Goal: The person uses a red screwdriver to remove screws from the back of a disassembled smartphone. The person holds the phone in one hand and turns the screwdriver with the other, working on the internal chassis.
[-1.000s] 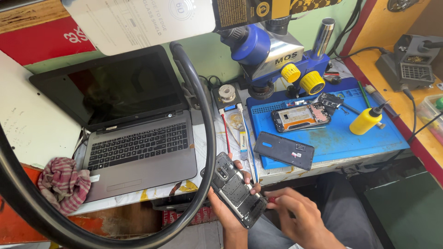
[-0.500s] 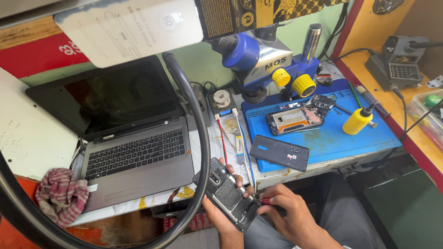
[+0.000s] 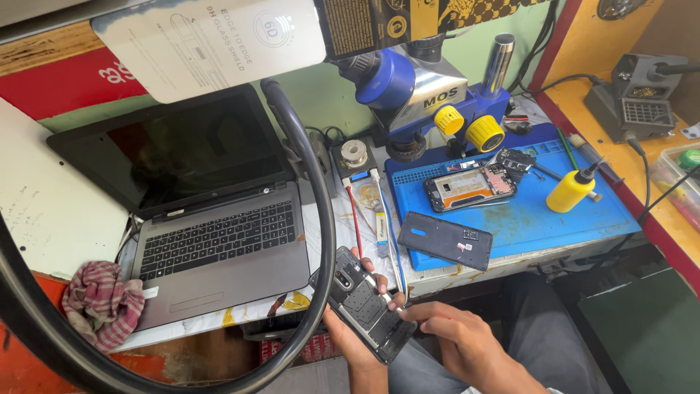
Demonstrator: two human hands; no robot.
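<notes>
Phone: opened handset [image 3: 362, 305], back off and insides showing, held tilted below the bench edge, over my lap
Left hand: my left hand [image 3: 348, 337] cups the phone from beneath, fingers curled round its edges, likely to keep it steady and turned to the light
Right hand: my right hand [image 3: 456, 337] is pinched shut at the phone's lower end; it seems to grip a thin tool, too small for me to name
Mat: blue mat [image 3: 525, 219] holds a second stripped phone [image 3: 469, 187], a dark back cover [image 3: 445, 239] and a yellow bottle [image 3: 571, 190], all close by, I judge for easy reach
Microscope: blue microscope [image 3: 419, 91] stands at the mat's rear
Bench: worn pale bench [image 3: 321, 219] with a laptop [image 3: 211, 219] open, a checked rag [image 3: 102, 303] at its left
Room: green wall behind, soldering station [image 3: 638, 98] on an orange shelf to the right
</notes>
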